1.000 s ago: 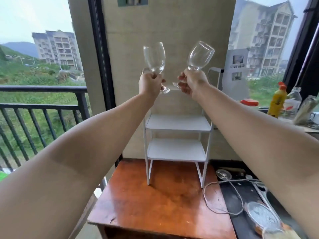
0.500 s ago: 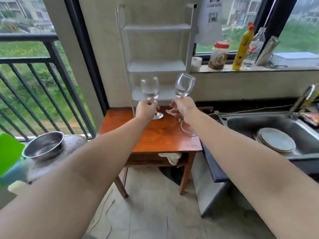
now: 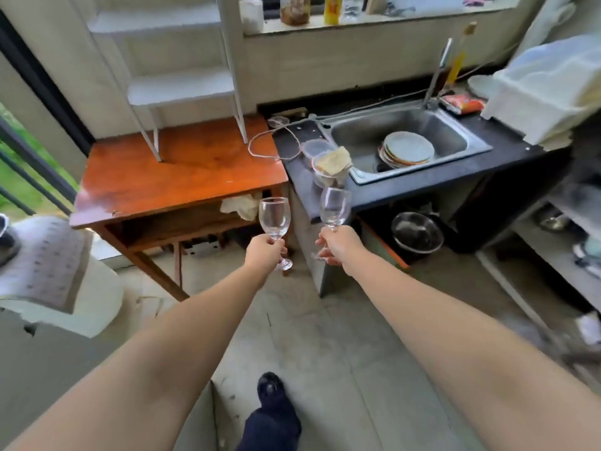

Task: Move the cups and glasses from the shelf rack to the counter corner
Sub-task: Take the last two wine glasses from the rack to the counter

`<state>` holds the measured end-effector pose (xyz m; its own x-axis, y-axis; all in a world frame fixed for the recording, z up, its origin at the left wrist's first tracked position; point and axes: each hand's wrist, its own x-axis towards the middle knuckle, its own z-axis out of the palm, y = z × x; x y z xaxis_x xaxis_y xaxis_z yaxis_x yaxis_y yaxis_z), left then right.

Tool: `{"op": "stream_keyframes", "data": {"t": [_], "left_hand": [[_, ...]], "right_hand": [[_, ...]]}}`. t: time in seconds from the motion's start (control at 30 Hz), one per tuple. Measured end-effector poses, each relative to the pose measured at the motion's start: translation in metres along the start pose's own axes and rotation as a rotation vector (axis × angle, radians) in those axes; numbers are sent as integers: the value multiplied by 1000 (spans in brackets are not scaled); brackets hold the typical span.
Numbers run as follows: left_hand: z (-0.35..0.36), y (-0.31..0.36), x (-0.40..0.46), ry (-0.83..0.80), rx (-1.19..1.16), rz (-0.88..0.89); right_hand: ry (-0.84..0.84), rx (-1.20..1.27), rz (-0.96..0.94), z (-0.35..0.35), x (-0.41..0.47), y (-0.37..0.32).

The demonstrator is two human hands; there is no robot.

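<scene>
I hold two clear wine glasses in front of me, above the floor. My left hand (image 3: 264,255) grips the stem of the left wine glass (image 3: 274,219), which stands upright. My right hand (image 3: 338,246) grips the stem of the right wine glass (image 3: 335,207), tilted slightly to the right. The white shelf rack (image 3: 182,89) stands on the wooden table (image 3: 182,177) at the back left, and its visible shelves are bare. The black counter (image 3: 406,187) with its near corner lies just beyond the right glass.
A steel sink (image 3: 403,138) holds stacked plates (image 3: 408,149). Clear plastic containers (image 3: 327,164) sit on the counter's left part, with a loose cord (image 3: 270,138) nearby. A metal bowl (image 3: 418,232) sits under the counter. White bins (image 3: 549,92) stand at the right. A white appliance (image 3: 52,271) is at the left.
Both glasses came down and away from the rack, from its top level to below table height. My view has dropped and pulled back, now showing floor, counter and sink.
</scene>
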<state>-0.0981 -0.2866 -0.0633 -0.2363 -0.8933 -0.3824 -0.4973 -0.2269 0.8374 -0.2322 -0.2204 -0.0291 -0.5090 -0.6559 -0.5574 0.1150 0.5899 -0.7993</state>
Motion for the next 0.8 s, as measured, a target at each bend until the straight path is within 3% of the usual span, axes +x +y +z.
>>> {"op": "stream_keyframes", "data": {"t": [0.4,0.8], "left_hand": [[215,-22,-120,-564,289,27],[394,52,-162,-990,562,315]], "right_hand": [[374,247,294,-170,-78,191],[809,592,413,-318,-105,259]]}}
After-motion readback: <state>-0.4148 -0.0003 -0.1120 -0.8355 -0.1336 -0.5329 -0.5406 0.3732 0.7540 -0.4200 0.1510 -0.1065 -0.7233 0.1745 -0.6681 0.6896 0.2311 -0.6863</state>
